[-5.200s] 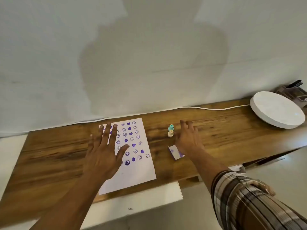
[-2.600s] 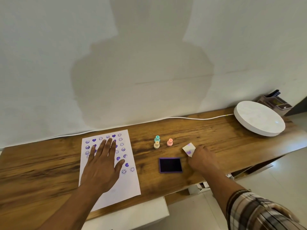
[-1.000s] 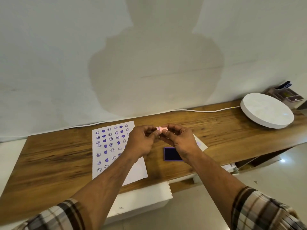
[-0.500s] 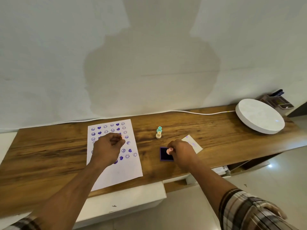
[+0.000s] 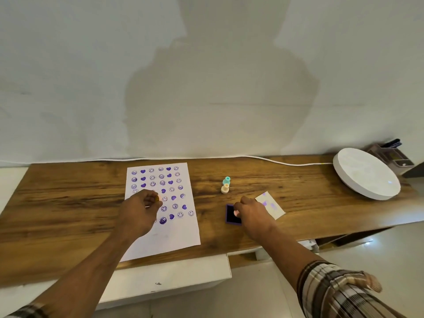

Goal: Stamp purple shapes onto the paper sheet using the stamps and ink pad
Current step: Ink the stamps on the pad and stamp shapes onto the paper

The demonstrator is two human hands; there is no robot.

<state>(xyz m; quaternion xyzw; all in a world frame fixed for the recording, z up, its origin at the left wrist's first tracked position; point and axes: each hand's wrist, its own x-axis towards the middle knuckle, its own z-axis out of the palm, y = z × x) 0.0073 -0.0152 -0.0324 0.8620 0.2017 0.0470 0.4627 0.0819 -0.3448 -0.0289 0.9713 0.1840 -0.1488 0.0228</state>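
Note:
A white paper sheet [image 5: 181, 235] lies on the wooden desk [image 5: 68, 203], covered with rows of purple hearts and smiley faces. My left hand [image 5: 141, 212] rests on the sheet, fingers curled around a small orange piece, probably a stamp cap. My right hand [image 5: 252, 214] presses a pink stamp [image 5: 235, 213] onto the open purple ink pad [image 5: 230, 214]. The ink pad's white lid [image 5: 274, 206], smudged purple, lies just right of my hand. A teal stamp [image 5: 226, 180] and a cream stamp [image 5: 225, 188] stand upright behind the pad.
A white round disc [image 5: 366, 174] sits at the desk's right end, with a white cable [image 5: 275, 160] running along the wall to it. A brown organiser [image 5: 392, 154] stands behind the disc. A white drawer unit [image 5: 172, 276] lies below the desk's front edge.
My hands pulled the pink stamp apart in mid-air, then separated. The left went to the sheet with the small piece; the right brought the stamp down onto the ink pad.

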